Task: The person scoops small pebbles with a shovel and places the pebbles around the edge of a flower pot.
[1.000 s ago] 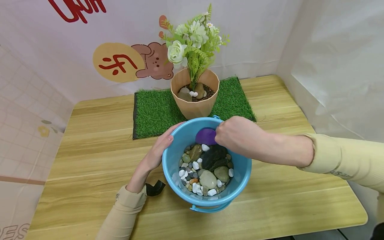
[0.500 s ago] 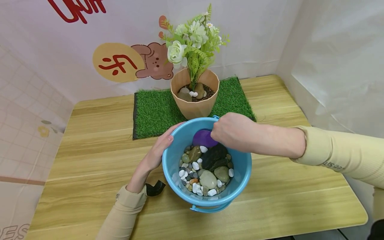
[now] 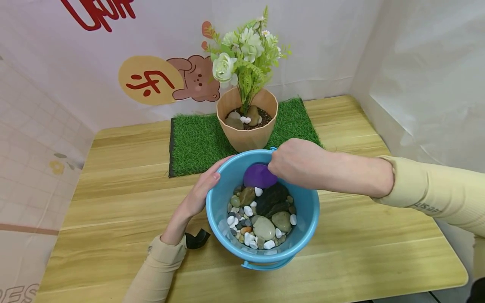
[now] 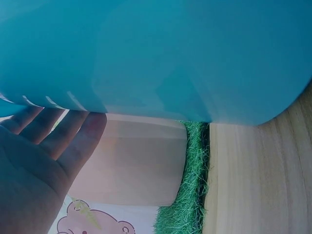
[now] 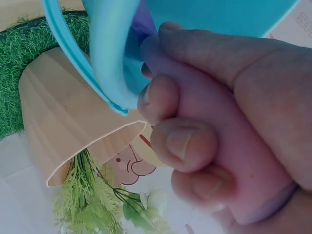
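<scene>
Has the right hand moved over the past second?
Yes: in the head view, the right hand sits slightly higher and farther left against the bucket.

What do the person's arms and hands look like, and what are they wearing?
The left sleeve and right sleeve are pale yellowish beige, each ending in a cuff. The right one has small dark lettering near its cuff, too tiny to read. The left hand and right hand wear no gloves.

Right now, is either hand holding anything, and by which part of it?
The right hand grips the purple-ended tool by its pink handle. The left hand grips nothing; it rests against the outside of the blue bucket.
</scene>
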Tool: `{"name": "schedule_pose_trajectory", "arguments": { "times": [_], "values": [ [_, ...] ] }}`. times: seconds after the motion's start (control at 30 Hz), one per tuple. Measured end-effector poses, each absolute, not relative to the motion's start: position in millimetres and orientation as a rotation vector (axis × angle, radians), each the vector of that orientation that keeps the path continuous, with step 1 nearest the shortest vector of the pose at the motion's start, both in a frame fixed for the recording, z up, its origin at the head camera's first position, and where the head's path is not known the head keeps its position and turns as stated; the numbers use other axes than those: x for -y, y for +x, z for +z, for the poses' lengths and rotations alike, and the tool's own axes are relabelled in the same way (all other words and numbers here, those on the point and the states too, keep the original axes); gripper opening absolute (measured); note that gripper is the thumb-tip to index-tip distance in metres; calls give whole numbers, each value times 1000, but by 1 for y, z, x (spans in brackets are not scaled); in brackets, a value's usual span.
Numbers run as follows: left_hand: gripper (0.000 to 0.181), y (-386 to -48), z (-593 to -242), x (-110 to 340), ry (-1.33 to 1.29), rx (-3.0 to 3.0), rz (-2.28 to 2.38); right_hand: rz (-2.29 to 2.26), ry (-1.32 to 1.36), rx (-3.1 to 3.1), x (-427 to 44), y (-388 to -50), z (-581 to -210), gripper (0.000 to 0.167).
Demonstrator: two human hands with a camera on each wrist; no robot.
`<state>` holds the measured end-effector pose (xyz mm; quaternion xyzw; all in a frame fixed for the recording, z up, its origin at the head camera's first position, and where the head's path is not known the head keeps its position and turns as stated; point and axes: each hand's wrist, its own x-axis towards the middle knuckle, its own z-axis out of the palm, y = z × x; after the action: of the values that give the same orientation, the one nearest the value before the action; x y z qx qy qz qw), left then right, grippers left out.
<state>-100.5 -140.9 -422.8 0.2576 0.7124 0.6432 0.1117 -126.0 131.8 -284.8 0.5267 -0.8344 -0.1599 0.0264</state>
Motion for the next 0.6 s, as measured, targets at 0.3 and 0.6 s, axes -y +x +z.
{"name": "schedule_pose_trajectory", "arguments": {
  "times": [0.3, 0.6],
  "values": [
    [64, -100, -423, 140, 747, -2086, 1895, -396, 1704, 2604, -122, -120, -299, 54],
    [63, -101, -425, 140, 734, -2089, 1881, -352, 1733, 2737, -117, -115, -300, 40]
  ]
}}
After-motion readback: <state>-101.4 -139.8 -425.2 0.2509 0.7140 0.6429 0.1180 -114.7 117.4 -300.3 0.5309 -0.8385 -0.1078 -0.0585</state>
